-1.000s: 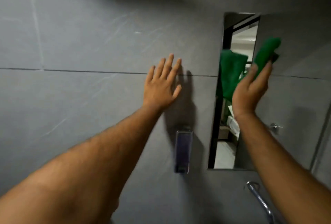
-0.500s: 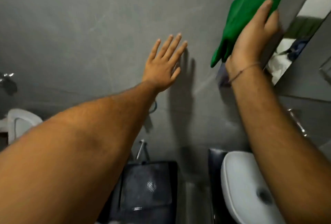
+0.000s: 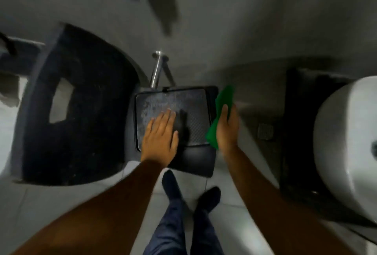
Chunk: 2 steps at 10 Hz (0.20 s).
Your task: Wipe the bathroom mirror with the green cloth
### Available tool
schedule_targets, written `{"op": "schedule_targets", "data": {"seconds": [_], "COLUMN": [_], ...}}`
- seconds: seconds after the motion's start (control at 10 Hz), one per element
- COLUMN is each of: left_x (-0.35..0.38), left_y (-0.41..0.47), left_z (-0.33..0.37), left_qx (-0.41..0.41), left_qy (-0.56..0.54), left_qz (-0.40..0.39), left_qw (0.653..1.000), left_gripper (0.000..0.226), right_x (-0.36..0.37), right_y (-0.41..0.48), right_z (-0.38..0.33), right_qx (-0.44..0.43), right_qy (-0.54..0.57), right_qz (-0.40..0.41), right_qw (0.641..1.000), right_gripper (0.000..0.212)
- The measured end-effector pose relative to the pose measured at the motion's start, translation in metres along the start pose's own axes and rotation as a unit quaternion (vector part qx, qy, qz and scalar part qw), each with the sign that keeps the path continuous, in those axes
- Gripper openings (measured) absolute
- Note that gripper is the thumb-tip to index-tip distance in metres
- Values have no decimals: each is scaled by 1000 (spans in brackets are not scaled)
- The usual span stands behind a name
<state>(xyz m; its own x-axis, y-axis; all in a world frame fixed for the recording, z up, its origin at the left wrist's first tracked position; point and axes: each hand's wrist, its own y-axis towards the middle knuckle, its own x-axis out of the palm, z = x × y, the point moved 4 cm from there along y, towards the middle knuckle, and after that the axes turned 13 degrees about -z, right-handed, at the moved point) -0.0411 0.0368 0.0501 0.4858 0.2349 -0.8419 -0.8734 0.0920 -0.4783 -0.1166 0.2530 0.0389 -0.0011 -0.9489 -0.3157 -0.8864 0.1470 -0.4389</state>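
Observation:
The view points steeply down and the mirror is out of sight. My right hand (image 3: 227,130) holds the green cloth (image 3: 221,111), which sticks out above and to the left of the fingers, low in front of the grey wall. My left hand (image 3: 160,136) is flat with its fingers together and holds nothing; it shows over a black square bin (image 3: 173,99). I cannot tell whether it touches the bin.
A white basin (image 3: 346,148) on a dark counter (image 3: 295,132) is at the right. A black toilet seat (image 3: 81,101) lies at the left. A chrome pipe (image 3: 157,69) comes from the wall above the bin. My legs and dark shoes (image 3: 208,195) stand on pale tiles.
The view has swung from the wall and mirror down to the floor. Both hands have dropped from the wall to low in front of me; the right one still holds the cloth.

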Motion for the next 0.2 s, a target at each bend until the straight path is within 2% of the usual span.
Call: {"op": "schedule_targets", "data": {"seconds": [0.1,0.2], "left_x": [34,58], "left_y": [14,31], "left_z": [-23,-37], "left_qx": [-26,-48], "left_qy": [-14,-14], "left_qz": [-11,-8], "left_qw": [999,999], "left_gripper": [69,70], "right_x": [38,85], "right_y": [36,65], "right_z": [43,75], "right_qx": [-6,-5], "right_qy": [-82,-260], "right_qz": [-57,-142], "right_qw": [995,955], "right_gripper": [49,62]}}
